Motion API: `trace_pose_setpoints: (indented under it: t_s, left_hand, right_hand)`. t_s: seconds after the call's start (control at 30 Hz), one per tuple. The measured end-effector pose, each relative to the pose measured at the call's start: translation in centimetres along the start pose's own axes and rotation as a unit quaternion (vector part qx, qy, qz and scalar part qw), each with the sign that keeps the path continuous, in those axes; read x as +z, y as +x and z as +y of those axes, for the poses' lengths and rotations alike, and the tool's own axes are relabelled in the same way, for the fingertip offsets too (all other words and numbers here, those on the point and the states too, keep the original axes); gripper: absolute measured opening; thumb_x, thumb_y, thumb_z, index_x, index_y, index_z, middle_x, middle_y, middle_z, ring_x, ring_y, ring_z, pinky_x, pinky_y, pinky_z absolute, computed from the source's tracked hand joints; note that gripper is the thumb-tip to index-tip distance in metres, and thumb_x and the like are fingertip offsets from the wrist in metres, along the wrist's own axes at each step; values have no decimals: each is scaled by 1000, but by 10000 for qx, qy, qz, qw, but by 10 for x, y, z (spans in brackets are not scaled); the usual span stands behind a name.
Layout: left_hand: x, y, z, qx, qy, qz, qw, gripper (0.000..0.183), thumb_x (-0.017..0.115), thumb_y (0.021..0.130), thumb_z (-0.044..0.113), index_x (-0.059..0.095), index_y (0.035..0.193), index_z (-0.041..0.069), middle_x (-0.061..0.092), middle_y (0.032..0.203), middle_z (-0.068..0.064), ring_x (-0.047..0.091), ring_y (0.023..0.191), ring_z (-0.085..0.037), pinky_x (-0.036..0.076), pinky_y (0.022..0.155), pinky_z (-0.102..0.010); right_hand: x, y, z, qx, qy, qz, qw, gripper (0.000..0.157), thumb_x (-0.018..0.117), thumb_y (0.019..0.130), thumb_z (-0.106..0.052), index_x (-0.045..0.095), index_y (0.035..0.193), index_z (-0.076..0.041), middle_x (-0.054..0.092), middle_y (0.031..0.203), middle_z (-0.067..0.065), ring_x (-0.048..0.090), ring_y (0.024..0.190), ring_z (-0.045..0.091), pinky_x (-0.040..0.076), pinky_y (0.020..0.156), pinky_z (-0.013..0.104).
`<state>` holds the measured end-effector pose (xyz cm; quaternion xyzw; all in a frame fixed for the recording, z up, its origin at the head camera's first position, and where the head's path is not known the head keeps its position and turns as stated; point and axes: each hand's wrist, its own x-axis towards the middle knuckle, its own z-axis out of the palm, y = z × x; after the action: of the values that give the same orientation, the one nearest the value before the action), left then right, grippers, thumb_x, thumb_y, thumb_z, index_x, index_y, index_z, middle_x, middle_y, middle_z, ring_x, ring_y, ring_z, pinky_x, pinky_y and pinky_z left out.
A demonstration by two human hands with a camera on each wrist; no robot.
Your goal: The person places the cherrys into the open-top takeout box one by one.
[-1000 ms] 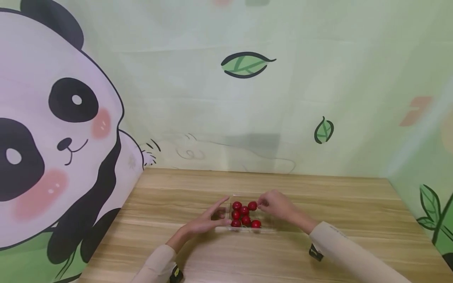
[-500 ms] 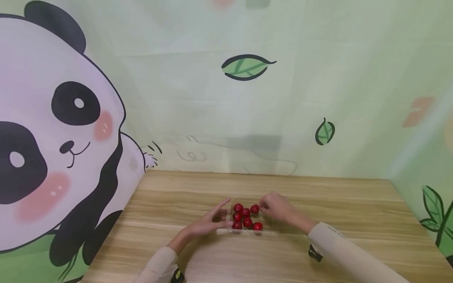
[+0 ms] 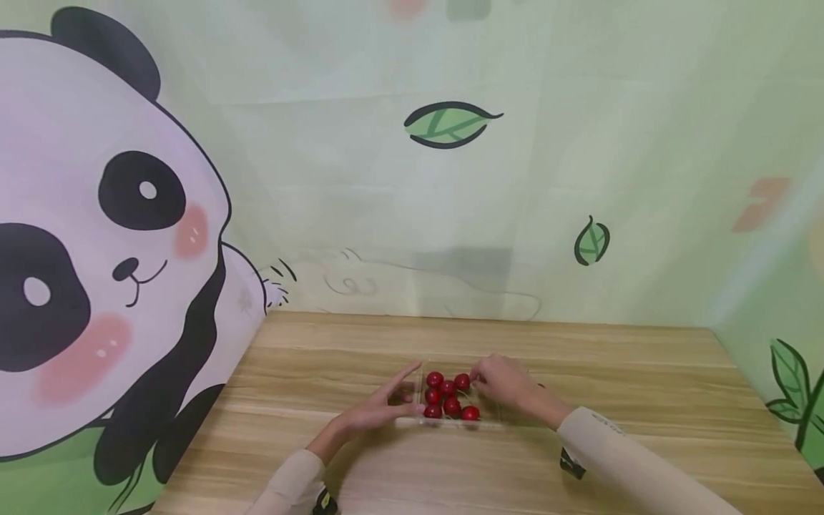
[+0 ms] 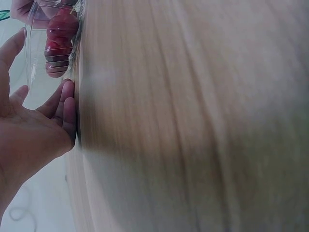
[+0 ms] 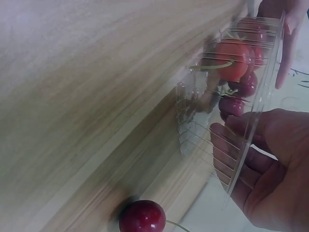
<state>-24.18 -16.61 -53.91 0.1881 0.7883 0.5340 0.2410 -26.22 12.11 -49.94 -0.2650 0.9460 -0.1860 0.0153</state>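
A clear plastic box [image 3: 491,411] holding several red cherries [image 3: 452,408] stands on the wooden table. My left hand [image 3: 376,409] lies at its left end, index finger and thumb spread along the wall, thumb tip at the near corner. In the left wrist view its other fingers bend loosely beside the box. My right hand [image 3: 508,380] reaches over the rim at the far right, with thumb and fingertips pinching a dark cherry [image 5: 231,105]. Another cherry [image 5: 142,217], with a stem, lies on the table outside the box; my right hand mostly hides it in the head view.
The wooden table [image 3: 360,343] reaches back to a pale green cloth backdrop [image 3: 322,143] printed with a panda [image 3: 135,272] and leaves. A patterned dark band [image 3: 571,463] shows under the right sleeve.
The cherry at my right fingertips has shifted slightly within the box. My left hand keeps its place at the box, and the head view has tilted a little.
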Motion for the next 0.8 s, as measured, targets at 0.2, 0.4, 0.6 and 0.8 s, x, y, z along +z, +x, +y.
trace_pose_setpoints:
  t_s: [0.2,0.4,0.6,0.8]
  left_hand:
    - [0,-1,1,15,21,-22,10000,88,69,97,37,13,165,30,46,155,-16,46,137,-34,38,113,-62]
    - [0,-1,2,21,24,-32,10000,89,69,97,37,13,165,29,46,155,-16,47,136,-32,41,112,-59]
    - [-1,0,0,18,-9,-12,10000,89,70,97,36,14,165,28,46,155,-16,47,135,-32,41,111,-58]
    - [-1,1,-1,53,9,-36,10000,90,70,97,36,13,165,27,47,154,-18,48,135,-32,40,112,-59]
  right_hand:
    - [6,3,1,26,-149,208,9997,8,73,90,-3,80,90,-5,79,88,9,51,59,7,42,51,19]
    - [8,4,5,-40,-187,264,9995,8,73,89,-3,80,91,-5,79,91,11,59,66,9,50,56,22]
    - [2,2,3,-87,96,229,9997,10,72,91,-4,79,98,-5,79,94,11,70,76,15,57,64,25]
    - [-21,-5,4,-132,491,455,9977,10,70,92,-3,78,99,-3,76,86,7,65,72,12,55,64,25]
